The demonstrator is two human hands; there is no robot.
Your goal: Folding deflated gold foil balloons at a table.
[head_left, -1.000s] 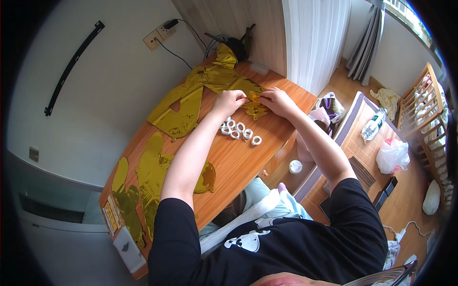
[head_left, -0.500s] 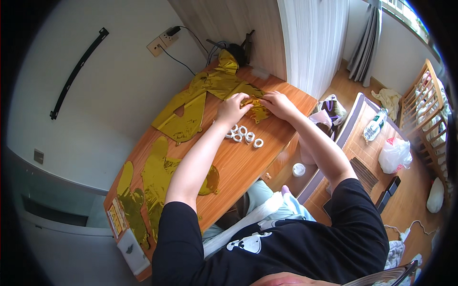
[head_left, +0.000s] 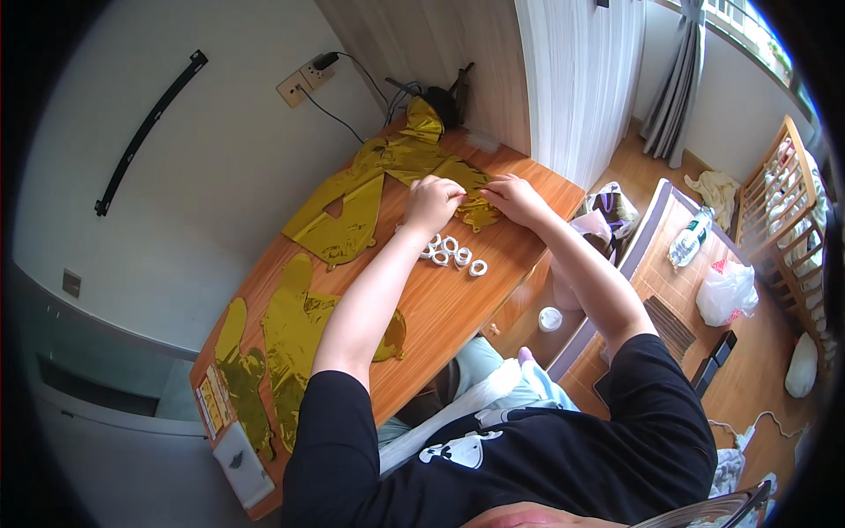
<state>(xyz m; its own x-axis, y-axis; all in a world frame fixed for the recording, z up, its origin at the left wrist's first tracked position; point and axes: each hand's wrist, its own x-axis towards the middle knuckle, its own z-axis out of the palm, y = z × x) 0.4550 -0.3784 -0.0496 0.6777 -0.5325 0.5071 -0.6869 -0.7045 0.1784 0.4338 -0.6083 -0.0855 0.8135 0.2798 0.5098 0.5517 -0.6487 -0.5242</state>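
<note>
- Left hand point(head_left: 431, 204): fingers curled, thumb and fingertips drawn together at the left of a small gold foil piece point(head_left: 480, 216).
- Right hand point(head_left: 519, 202): palm down, thumb and forefinger pressed together at the right of the same foil; from where I stand the fingertips are tiny, and both hands appear to pinch it.
- Position of the foil: on the far right part of the wooden table point(head_left: 431, 317), between and beneath the fingertips.
- White rings point(head_left: 462, 256): clustered on the near side of the hands, the rightmost just beside the others.
- Large gold foil sheet point(head_left: 343, 216): spread to the left of the hands and toward the table's far end.
- Gold foil shapes point(head_left: 286, 326): lying at the near left, beyond the left forearm.
- Printed matter, lettering too small to read: a white box point(head_left: 242, 459) with a dark mark, near left corner; beside it, a flat pack point(head_left: 214, 400) with yellow and reddish panels; at right, a clear bottle point(head_left: 691, 238) with a green label and a white plastic bag point(head_left: 726, 295) with red print.
- Black shirt point(head_left: 572, 466): white cartoon figure on its front.
</note>
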